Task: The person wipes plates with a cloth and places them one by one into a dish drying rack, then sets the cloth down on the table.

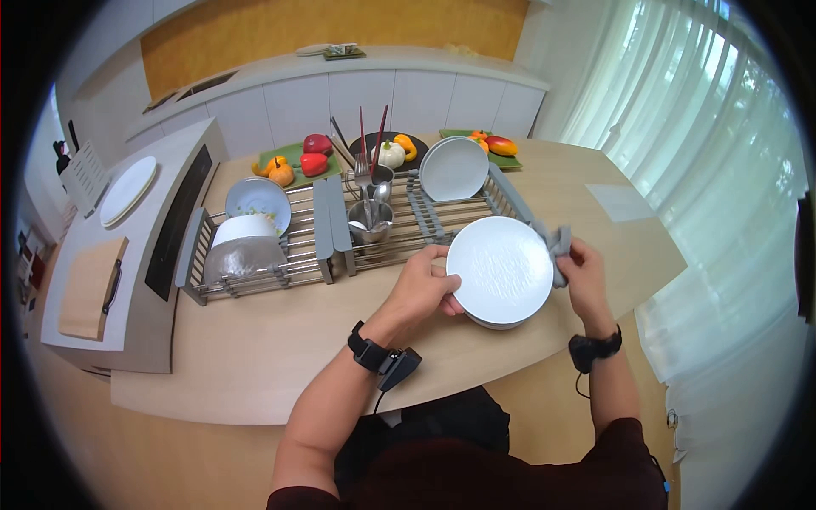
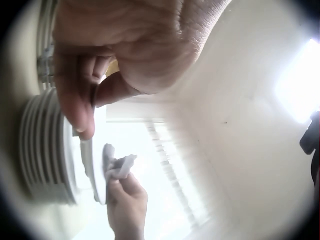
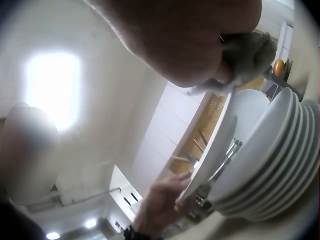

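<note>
My left hand (image 1: 425, 287) pinches the left rim of a round white plate (image 1: 500, 268), thumb on its upper face. At the plate's right edge my right hand (image 1: 586, 276) holds a crumpled grey cloth (image 1: 559, 255) against the rim. A stack of several white plates (image 3: 280, 175) stands under the held plate, mostly covered by it in the head view. Both wrist views show the held plate tilted, with a gap between it and the stack (image 2: 45, 150). The fingers of my right hand are partly hidden by the cloth.
Behind the hands stands a metal dish rack (image 1: 323, 263) with grey ends. It holds bowls (image 1: 246, 234), cutlery in a metal cup (image 1: 371, 225) and upright plates (image 1: 459, 170). Green trays of vegetables (image 1: 297, 170) lie farther back. A cutting board (image 1: 89, 289) is at left.
</note>
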The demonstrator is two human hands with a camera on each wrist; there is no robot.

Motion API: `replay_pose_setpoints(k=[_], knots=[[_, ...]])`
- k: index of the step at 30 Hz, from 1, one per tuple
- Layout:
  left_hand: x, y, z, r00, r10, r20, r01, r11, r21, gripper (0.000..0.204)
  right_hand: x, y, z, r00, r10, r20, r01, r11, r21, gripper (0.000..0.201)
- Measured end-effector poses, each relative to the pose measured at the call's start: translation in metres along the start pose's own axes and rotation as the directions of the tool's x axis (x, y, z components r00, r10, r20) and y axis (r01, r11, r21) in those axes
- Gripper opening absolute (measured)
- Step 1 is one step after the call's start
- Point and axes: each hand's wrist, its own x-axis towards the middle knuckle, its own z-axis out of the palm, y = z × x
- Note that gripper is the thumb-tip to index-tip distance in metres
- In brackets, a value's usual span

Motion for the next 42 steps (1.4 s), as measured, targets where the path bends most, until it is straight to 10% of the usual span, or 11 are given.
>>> replay_pose_setpoints(k=[2,5,11,12,15,17,18,21,25,33,42], knots=[[0.000,0.002,0.004,1.000,0.011,-0.008,-0.012,0.998,-0.055,0.048,0.025,0.012,0.003,0.965,0.065,0.253,-0.241,0.595,0.767,0.033],[0.001,0.016,0.006,0.997,0.072,-0.036,-0.074,0.997,-0.037,0.042,0.042,-0.009,0.026,0.871,-0.071,0.486,-0.461,0.223,0.859,0.039],[0.024,0.080,-0.014,0.908,0.361,-0.215,-0.294,0.911,0.289,0.036,0.057,-0.051,0.056,0.877,0.001,0.481,-0.468,0.237,0.852,0.042],[0.027,0.095,-0.016,0.911,0.355,-0.211,-0.284,0.909,0.303,0.036,0.079,-0.007,0.056,0.866,-0.251,0.433,-0.314,0.401,0.861,0.045],[0.048,0.133,-0.024,0.794,0.578,-0.187,-0.334,0.673,0.661,0.035,0.146,0.074,0.048,0.870,-0.364,0.333,-0.258,0.239,0.936,0.047],[0.068,0.147,-0.025,0.666,0.744,0.052,-0.188,0.099,0.977,0.038,0.155,0.066,0.034,0.968,-0.109,0.226,-0.209,0.146,0.967,0.046],[0.075,0.151,-0.019,0.727,0.687,0.011,-0.142,0.135,0.981,0.039,0.155,0.064,0.029,0.980,0.151,0.130,-0.143,0.079,0.987,0.045],[0.116,0.150,-0.014,0.802,0.588,0.107,-0.089,-0.060,0.994,0.041,0.158,0.097,0.035,0.959,0.265,0.098,-0.095,-0.023,0.995,0.043],[0.164,0.135,-0.006,0.835,0.511,0.204,-0.133,-0.173,0.976,0.041,0.166,0.167,0.060,0.957,0.263,0.126,-0.135,0.019,0.991,0.041],[0.216,0.105,-0.011,0.835,0.433,0.340,-0.148,-0.418,0.896,0.038,0.156,0.150,0.080,0.938,0.315,0.147,-0.216,0.197,0.956,0.030],[0.238,0.088,-0.029,0.853,0.415,0.316,-0.123,-0.429,0.895,0.034,0.156,0.154,0.090,0.940,0.307,0.148,-0.223,0.225,0.949,0.028]])
